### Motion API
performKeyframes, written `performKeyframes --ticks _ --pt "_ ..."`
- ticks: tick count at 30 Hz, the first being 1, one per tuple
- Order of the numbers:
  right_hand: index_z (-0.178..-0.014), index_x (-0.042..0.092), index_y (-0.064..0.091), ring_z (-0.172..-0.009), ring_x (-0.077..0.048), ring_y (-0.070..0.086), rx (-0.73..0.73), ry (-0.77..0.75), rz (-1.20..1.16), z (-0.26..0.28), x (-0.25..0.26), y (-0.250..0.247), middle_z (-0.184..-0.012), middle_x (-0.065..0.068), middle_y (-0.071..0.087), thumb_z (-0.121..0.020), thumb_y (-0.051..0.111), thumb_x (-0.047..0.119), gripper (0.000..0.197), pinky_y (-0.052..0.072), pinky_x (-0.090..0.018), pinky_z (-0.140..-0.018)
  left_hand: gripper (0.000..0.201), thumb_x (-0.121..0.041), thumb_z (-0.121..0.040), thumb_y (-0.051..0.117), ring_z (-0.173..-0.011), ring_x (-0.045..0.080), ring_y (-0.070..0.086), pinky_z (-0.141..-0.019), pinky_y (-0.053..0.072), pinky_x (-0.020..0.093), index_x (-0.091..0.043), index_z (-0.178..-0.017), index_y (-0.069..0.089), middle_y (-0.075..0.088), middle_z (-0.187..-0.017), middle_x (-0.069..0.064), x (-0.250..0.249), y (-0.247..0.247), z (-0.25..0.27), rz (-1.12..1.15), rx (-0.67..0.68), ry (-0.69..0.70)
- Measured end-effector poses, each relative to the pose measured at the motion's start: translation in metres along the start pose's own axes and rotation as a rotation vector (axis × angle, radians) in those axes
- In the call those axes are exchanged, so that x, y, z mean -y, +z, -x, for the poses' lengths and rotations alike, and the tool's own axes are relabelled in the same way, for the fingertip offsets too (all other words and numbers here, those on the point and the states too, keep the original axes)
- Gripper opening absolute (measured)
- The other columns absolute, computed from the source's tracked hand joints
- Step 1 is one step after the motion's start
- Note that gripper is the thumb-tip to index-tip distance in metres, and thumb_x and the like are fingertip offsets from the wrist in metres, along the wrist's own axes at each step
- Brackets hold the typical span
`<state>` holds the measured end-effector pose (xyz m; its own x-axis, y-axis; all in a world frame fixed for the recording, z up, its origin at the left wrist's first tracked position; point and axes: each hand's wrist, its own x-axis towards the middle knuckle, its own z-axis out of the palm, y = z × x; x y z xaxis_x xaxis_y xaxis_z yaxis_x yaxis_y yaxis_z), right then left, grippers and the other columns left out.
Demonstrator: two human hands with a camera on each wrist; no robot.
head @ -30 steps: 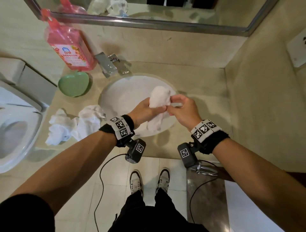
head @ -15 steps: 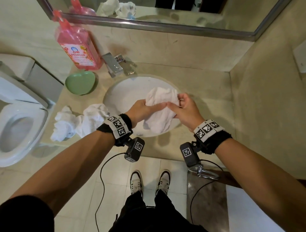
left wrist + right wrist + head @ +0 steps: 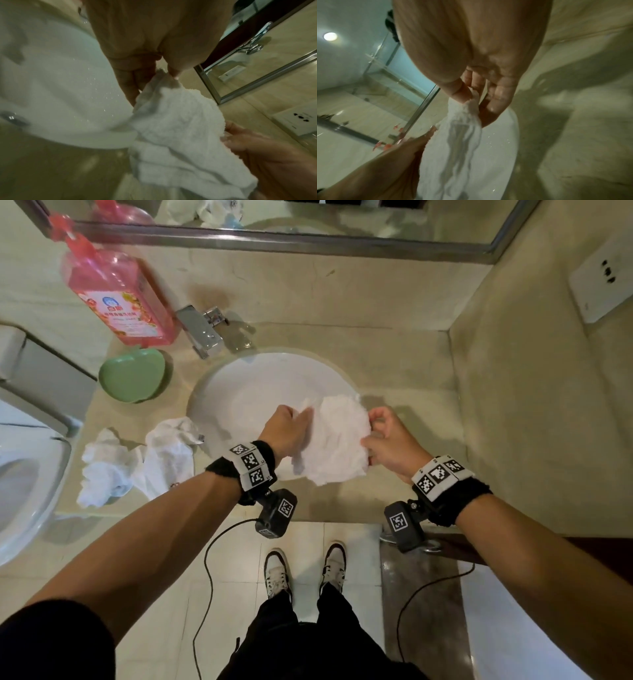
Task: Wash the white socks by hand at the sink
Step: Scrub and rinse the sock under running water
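The left hand (image 3: 286, 430) pinches one edge of a white sock (image 3: 334, 440) between thumb and fingers, and the right hand (image 3: 390, 440) pinches the opposite edge the same way, so the cloth hangs spread out between them; the left wrist view shows the thumb (image 3: 173, 70) pressed onto a gathered corner, and the right wrist view shows the same kind of pinch on a bunched tip of the sock (image 3: 465, 129). The sock is held above the front part of the white sink (image 3: 260, 385), its lower end hanging past the basin's near rim. Water drops speckle the basin wall in the left wrist view, where the metal drain (image 3: 13, 119) shows too. On the desk (image 3: 404, 364), left of the sink, lies a heap of more white socks (image 3: 137, 463). Farther back on that side sits a green dish (image 3: 133, 374), behind it a pink bottle (image 3: 116, 299) against the wall, and the chrome faucet (image 3: 202, 330) stands at the basin's far left rim. A toilet (image 3: 24, 474) is at the far left.
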<state>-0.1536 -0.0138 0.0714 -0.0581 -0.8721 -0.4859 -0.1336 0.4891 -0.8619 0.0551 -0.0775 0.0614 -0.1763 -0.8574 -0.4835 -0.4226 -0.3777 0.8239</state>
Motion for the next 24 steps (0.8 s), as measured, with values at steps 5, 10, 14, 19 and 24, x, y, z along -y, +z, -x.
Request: performKeyframes --ticks 5,10,14,19,24 --pt "-0.107 0.023 0.052 -0.097 -0.024 0.070 -0.140 0.112 -0.003 0.011 -0.032 -0.041 -0.116 -0.003 0.066 -0.086 0.061 -0.005 0.035 0.060 -0.036 -0.059 0.053 -0.031 -0.090 0.070 -0.064 0.013 0.059 -0.056 0.050 0.029 -0.019 -0.120 0.027 0.061 -0.089 0.007 0.007 0.042 -0.005 0.135 0.209 -0.057" --pt "-0.103 0.019 0.054 -0.097 -0.023 0.068 -0.182 0.218 0.096 0.010 -0.069 -0.075 -0.111 -0.006 0.064 -0.085 0.064 -0.007 0.033 0.061 -0.032 -0.065 0.032 -0.015 -0.086 0.073 -0.087 0.021 0.059 -0.080 0.054 0.042 -0.019 -0.109 0.051 0.061 -0.113 0.004 0.024 0.085 -0.011 -0.128 0.295 0.142" --pt "-0.097 0.016 0.061 -0.090 -0.023 0.071 -0.226 0.279 0.239 -0.003 -0.101 -0.088 -0.104 -0.007 0.070 -0.081 0.069 -0.005 0.028 0.063 -0.036 -0.071 0.040 -0.018 -0.084 0.077 -0.111 0.020 0.058 -0.102 0.047 0.037 -0.020 -0.120 0.060 0.059 -0.130 0.001 0.045 0.114 -0.020 -0.317 0.310 0.078" --pt "-0.084 0.018 0.061 -0.085 -0.026 0.071 -0.163 0.323 0.421 -0.014 -0.118 -0.090 -0.095 -0.011 0.072 -0.078 0.075 -0.002 0.025 0.062 -0.045 -0.074 0.044 -0.024 -0.077 0.081 -0.100 0.022 0.061 -0.083 0.046 0.025 -0.023 -0.116 0.061 0.064 -0.114 0.002 0.055 0.127 -0.026 -0.527 0.284 0.061" --pt "-0.083 0.023 0.055 -0.075 -0.017 0.059 -0.254 0.219 0.656 -0.020 -0.088 -0.084 -0.078 0.006 0.061 -0.078 0.071 0.022 0.017 0.043 -0.027 -0.062 0.017 -0.030 -0.084 0.075 -0.083 0.013 0.064 -0.068 0.049 0.022 -0.024 -0.099 0.068 0.066 -0.095 -0.005 0.044 0.101 -0.030 -0.388 0.312 -0.076"
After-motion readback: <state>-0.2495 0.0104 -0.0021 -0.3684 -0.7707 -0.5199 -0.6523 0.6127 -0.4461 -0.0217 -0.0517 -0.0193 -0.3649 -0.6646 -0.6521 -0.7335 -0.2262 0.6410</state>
